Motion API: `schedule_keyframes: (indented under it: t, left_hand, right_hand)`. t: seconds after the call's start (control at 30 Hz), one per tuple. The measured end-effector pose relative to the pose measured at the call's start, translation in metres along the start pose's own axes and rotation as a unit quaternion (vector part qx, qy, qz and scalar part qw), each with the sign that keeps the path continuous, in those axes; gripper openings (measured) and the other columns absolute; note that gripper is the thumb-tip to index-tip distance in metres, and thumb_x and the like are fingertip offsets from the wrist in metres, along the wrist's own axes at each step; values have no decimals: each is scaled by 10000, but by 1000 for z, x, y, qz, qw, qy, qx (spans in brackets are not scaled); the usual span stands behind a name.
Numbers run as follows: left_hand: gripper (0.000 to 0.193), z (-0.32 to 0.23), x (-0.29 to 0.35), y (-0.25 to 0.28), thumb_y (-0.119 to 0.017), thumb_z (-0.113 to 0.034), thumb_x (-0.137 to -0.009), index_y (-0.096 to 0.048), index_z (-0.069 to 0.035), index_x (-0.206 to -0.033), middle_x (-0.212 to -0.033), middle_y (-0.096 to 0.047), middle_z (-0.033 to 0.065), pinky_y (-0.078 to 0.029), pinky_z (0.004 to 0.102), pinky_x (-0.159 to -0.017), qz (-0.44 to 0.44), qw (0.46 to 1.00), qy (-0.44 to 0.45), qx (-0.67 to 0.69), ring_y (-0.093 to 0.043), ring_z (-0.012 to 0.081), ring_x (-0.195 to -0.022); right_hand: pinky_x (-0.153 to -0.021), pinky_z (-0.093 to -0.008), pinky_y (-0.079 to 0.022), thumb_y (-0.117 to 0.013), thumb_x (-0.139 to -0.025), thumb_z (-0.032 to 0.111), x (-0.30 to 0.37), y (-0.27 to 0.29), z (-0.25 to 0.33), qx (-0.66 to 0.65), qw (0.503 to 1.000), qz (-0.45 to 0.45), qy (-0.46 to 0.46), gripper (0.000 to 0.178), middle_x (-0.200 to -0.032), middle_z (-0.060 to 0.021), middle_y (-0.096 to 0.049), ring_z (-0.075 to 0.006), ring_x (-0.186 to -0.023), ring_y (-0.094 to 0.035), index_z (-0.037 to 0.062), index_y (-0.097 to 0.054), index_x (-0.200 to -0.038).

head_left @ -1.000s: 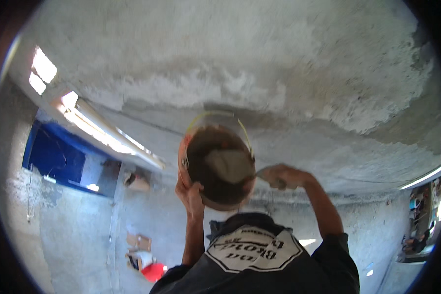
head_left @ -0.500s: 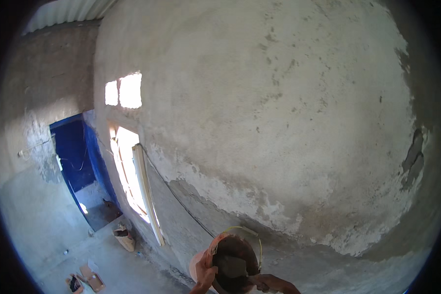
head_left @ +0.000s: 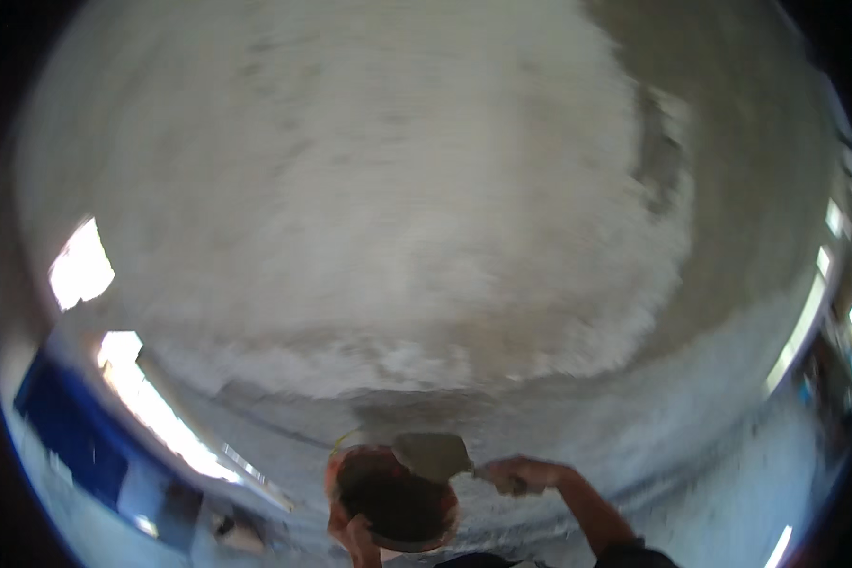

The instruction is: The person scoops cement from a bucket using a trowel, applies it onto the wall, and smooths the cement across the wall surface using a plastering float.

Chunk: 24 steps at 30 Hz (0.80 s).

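At the bottom of the view my left hand grips the near left rim of a reddish-brown bucket. Dark grey wet mortar shows inside it. My right hand is closed around the handle of a trowel, right of the bucket. The broad blade, coated grey, is over the bucket's far right rim. Whether a load of mortar lies on the blade is blurred.
A rough plastered wall rises ahead, with a darker patch low down behind the bucket. At left are a bright window opening, a blue door and a sack on the floor.
My right hand has lifted the trowel out of the bucket and moved outward to the right. The view has turned right, so the window and door sit farther left.
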<state>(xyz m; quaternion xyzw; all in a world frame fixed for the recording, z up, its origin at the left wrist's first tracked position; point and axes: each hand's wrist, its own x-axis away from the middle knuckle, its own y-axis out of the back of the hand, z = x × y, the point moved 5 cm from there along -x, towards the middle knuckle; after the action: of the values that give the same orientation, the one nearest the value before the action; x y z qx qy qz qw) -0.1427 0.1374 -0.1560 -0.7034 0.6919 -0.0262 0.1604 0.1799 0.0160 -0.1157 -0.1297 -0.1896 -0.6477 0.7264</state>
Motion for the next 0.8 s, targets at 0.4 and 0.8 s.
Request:
schedule_keyframes:
  t: [0.4, 0.8]
  left_hand:
    - [754, 74, -26, 61, -465, 57, -561, -518, 43, -1314, -1279, -557, 143, -444, 311, -928, -12, 996, 88, 10, -544, 258, -1116]
    - [711, 98, -48, 38, -469, 64, -586, -532, 46, -1294, -1256, -570, 146, -455, 319, -905, 62, 997, 42, 8, -554, 250, -1091]
  right_hand:
    - [-566, -281, -430, -434, -983, 334, 236, 119, 63, -129, 861, -399, 288, 430, -815, -23, -570, -114, -677, -515, 14, -539, -1250]
    - [-607, -373, -543, -594, -923, 194, 154, 208, 112, 342, 365, -844, 191, 566, -972, -193, -639, -335, -682, -636, 124, -386, -1444]
